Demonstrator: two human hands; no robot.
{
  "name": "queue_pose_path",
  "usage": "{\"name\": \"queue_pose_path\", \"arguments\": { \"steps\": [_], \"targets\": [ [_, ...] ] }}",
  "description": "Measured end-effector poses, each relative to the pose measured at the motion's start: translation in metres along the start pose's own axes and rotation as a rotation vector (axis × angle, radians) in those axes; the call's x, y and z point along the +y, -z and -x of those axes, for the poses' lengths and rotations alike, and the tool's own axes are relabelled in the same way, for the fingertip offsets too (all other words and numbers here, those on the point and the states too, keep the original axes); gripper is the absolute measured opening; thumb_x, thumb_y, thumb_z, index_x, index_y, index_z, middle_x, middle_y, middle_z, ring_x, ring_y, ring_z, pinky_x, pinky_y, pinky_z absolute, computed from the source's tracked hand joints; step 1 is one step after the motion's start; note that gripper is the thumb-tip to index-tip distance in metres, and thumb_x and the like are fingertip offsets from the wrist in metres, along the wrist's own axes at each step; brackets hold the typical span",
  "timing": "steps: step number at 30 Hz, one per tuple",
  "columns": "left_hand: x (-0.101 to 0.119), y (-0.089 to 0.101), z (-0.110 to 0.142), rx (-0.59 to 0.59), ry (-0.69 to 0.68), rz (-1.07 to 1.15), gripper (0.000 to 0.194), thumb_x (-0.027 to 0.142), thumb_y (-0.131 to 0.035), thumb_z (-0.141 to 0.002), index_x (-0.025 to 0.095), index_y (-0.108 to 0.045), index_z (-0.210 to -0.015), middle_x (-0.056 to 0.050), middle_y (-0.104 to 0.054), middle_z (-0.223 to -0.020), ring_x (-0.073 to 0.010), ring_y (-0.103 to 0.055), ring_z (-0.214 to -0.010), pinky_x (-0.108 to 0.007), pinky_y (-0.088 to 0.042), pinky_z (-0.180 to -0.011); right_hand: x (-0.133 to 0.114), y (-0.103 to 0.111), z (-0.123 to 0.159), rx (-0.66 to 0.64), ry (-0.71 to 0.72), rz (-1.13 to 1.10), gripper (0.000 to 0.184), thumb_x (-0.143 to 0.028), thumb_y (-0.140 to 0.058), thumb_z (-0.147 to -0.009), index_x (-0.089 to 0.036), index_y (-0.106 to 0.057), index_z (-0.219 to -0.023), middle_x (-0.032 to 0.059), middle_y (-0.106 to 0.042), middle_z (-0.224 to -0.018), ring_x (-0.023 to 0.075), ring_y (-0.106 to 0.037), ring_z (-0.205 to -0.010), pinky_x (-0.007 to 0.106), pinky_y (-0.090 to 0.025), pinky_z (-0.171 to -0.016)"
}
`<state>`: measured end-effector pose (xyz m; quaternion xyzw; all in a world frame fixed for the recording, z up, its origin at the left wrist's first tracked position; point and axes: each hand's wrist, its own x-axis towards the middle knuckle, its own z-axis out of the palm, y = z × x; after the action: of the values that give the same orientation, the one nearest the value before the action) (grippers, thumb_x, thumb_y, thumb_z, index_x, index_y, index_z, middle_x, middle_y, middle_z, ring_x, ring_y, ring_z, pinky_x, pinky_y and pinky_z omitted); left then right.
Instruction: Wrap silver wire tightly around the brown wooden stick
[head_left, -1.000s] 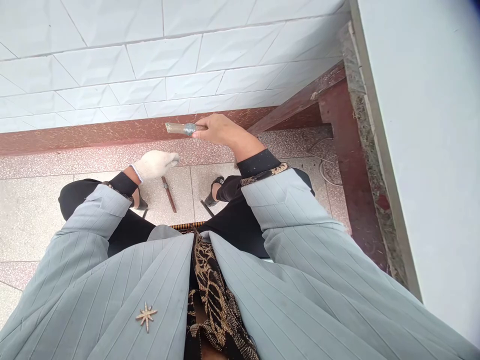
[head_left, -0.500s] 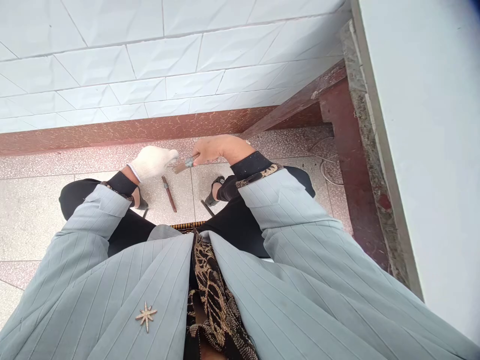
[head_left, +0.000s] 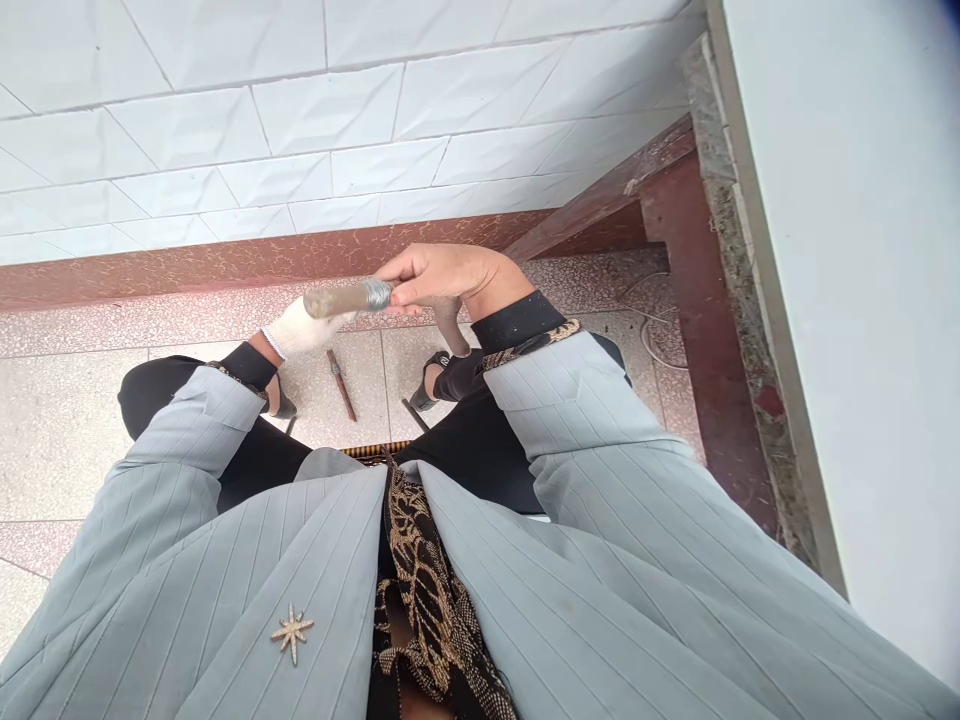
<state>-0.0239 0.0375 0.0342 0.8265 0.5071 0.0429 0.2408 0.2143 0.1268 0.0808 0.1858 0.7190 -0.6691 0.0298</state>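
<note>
My right hand is bare and closed around the neck of a tool with a wire-bound handle. The handle is worn and grey-brown, with silvery wire wound where my fingers grip. Below my palm, a narrow, curved grey-brown part hangs down; it looks like a blade. My left hand, in a white knit glove, is behind and just below the handle's free end. Its fingers look drawn together, partly hidden by the handle; whether they touch it I cannot tell. A brown-handled tool lies on the floor between my feet.
A white tiled wall with a reddish-brown base strip stands in front. To the right are a dark red frame and a white slab. A pale cable lies by the frame. The floor is speckled tile.
My right hand has risen slightly and turned the tool, so its handle now points left across my gloved hand. The curved part now shows below my palm. The floor tool has not moved.
</note>
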Motion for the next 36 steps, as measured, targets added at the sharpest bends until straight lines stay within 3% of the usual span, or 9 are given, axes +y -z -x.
{"name": "queue_pose_path", "arguments": {
  "steps": [3, 6, 8, 11, 15, 20, 27, 31, 36],
  "targets": [
    [0.002, -0.004, -0.001, -0.033, 0.008, 0.146, 0.031, 0.029, -0.038, -0.104, 0.017, -0.066, -0.112, -0.005, -0.074, -0.101, -0.0175, -0.067, -0.092, -0.031, -0.052, -0.088, 0.006, 0.000, -0.003, 0.356, 0.104, -0.224, 0.044, -0.056, -0.078, -0.089, -0.016, -0.061, -0.084, -0.0028, -0.056, -0.069, 0.0064, -0.044, -0.054, 0.021, -0.036, -0.052],
    [0.003, -0.003, -0.002, -0.093, 0.014, 0.232, 0.029, 0.031, -0.040, -0.101, 0.017, -0.065, -0.104, -0.005, -0.072, -0.097, -0.0172, -0.064, -0.087, -0.032, -0.050, -0.085, 0.014, 0.001, -0.013, 0.636, 0.039, -0.302, 0.038, -0.050, -0.073, -0.096, -0.018, -0.058, -0.084, -0.0014, -0.054, -0.068, 0.0082, -0.043, -0.054, 0.021, -0.036, -0.050],
    [0.004, -0.002, -0.001, -0.150, -0.005, 0.242, 0.027, 0.032, -0.041, -0.100, 0.018, -0.064, -0.100, -0.004, -0.071, -0.094, -0.0167, -0.062, -0.083, -0.031, -0.049, -0.082, 0.019, 0.002, -0.019, 0.726, -0.047, -0.201, 0.035, -0.051, -0.068, -0.099, -0.019, -0.059, -0.088, 0.0006, -0.056, -0.069, 0.0114, -0.048, -0.058, 0.023, -0.040, -0.052],
    [0.006, -0.002, -0.001, -0.187, -0.029, 0.224, 0.027, 0.032, -0.041, -0.099, 0.019, -0.064, -0.100, -0.003, -0.070, -0.091, -0.0163, -0.061, -0.080, -0.030, -0.048, -0.079, 0.022, 0.000, -0.025, 0.757, -0.256, 0.248, 0.031, -0.048, -0.063, -0.102, -0.018, -0.067, -0.096, 0.0080, -0.067, -0.082, 0.0195, -0.062, -0.075, 0.030, -0.049, -0.066],
    [0.012, 0.004, 0.001, -0.204, 0.008, 0.085, 0.028, 0.031, -0.040, -0.101, 0.019, -0.065, -0.102, -0.004, -0.072, -0.094, -0.0178, -0.063, -0.082, -0.030, -0.046, -0.078, 0.018, -0.009, -0.029, 0.517, -0.562, 0.833, 0.029, -0.037, -0.064, -0.099, -0.013, -0.075, -0.112, 0.0184, -0.074, -0.114, 0.0333, -0.069, -0.108, 0.041, -0.051, -0.088],
    [0.017, 0.013, 0.002, -0.217, 0.092, -0.130, 0.034, 0.032, -0.037, -0.105, 0.020, -0.068, -0.109, -0.006, -0.075, -0.097, -0.0212, -0.068, -0.087, -0.031, -0.044, -0.077, 0.013, -0.017, -0.031, 0.117, -0.650, 0.951, 0.030, -0.036, -0.069, -0.097, -0.013, -0.080, -0.112, 0.0189, -0.075, -0.113, 0.0335, -0.069, -0.104, 0.040, -0.049, -0.082],
    [0.013, 0.020, 0.001, -0.171, 0.128, -0.159, 0.036, 0.031, -0.038, -0.106, 0.019, -0.069, -0.119, -0.007, -0.077, -0.106, -0.0228, -0.071, -0.095, -0.032, -0.048, -0.081, 0.010, -0.017, -0.027, -0.184, -0.639, 0.669, 0.019, -0.031, -0.071, -0.096, -0.013, -0.078, -0.099, 0.0022, -0.065, -0.069, 0.0168, -0.060, -0.067, 0.031, -0.041, -0.067],
    [0.004, 0.020, 0.001, -0.120, 0.142, -0.113, 0.035, 0.032, -0.039, -0.105, 0.018, -0.070, -0.115, -0.008, -0.076, -0.104, -0.0237, -0.070, -0.095, -0.033, -0.049, -0.083, 0.004, -0.017, -0.021, -0.229, -0.494, 0.449, 0.012, -0.022, -0.071, -0.096, -0.011, -0.075, -0.098, -0.0055, -0.052, -0.057, 0.0090, -0.048, -0.055, 0.025, -0.036, -0.063],
    [-0.005, 0.011, 0.001, -0.068, 0.134, 0.077, 0.030, 0.032, -0.045, -0.102, 0.018, -0.071, -0.109, -0.007, -0.074, -0.097, -0.0212, -0.068, -0.090, -0.033, -0.050, -0.084, -0.001, -0.008, -0.011, -0.179, -0.212, 0.174, 0.022, -0.036, -0.081, -0.088, -0.016, -0.071, -0.086, -0.0056, -0.055, -0.062, 0.0082, -0.049, -0.058, 0.022, -0.037, -0.061]
  ]
}}
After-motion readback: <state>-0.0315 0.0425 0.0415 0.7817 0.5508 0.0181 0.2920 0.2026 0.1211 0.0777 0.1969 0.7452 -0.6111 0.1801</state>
